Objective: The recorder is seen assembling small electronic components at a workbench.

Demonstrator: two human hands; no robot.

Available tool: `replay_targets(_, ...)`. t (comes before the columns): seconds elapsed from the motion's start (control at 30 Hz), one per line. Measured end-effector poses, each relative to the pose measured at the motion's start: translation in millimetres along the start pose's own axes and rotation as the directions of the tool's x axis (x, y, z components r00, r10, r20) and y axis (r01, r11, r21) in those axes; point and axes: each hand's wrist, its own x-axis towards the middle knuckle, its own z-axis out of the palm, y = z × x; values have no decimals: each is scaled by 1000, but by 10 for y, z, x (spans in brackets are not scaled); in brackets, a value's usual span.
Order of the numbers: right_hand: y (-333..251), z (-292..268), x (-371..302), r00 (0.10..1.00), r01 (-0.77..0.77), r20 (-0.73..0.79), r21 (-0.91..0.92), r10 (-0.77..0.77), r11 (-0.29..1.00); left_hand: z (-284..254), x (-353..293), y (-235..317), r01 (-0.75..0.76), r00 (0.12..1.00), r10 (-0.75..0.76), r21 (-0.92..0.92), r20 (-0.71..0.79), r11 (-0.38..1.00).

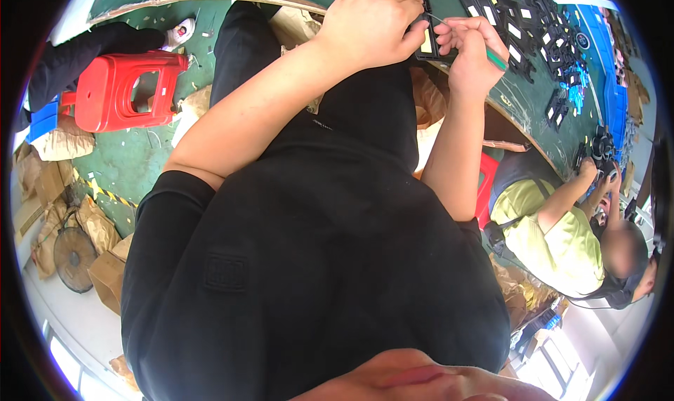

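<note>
At the table's near edge, my left hand [375,23] is closed at the left side of a black plastic part [426,44] with a pale yellow label patch, its thumb and fingers curled against it. In my closed right hand [472,48] is a green-handled screwdriver [497,60], its thin metal shaft pointing left toward the top of the part. The tip lies close to my left fingers, and whether it touches the part I cannot tell. My left fingertips are partly hidden.
More black plastic parts [523,22] with pale labels lie on the green table [516,95] to the right, near small blue pieces [577,88]. A person in a yellow-green shirt [554,232] works at the right. A red stool [116,92] and paper bags [98,225] stand at the left.
</note>
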Motion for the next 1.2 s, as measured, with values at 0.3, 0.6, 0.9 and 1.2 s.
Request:
replay_targets(0.3, 0, 52, -29, 999, 25, -21, -61, -26, 998, 2, -21, -17, 4, 1000, -4, -19, -15, 1000)
replay_targets(0.6, -11, 53, -51, 1000, 16, -24, -17, -17, 1000, -65, -29, 15, -44, 999, 42, 162, 20, 986)
replay_targets(0.9, -18, 89, -42, 999, 26, -29, -18, -26, 1000, -62, -32, -22, 23, 999, -22, -48, 28, 999)
replay_targets(1.2, -38, 127, -19, 999, 16, -43, -6, -16, 1000, -74, -33, -19, 9, 1000, -7, -50, 30, 999)
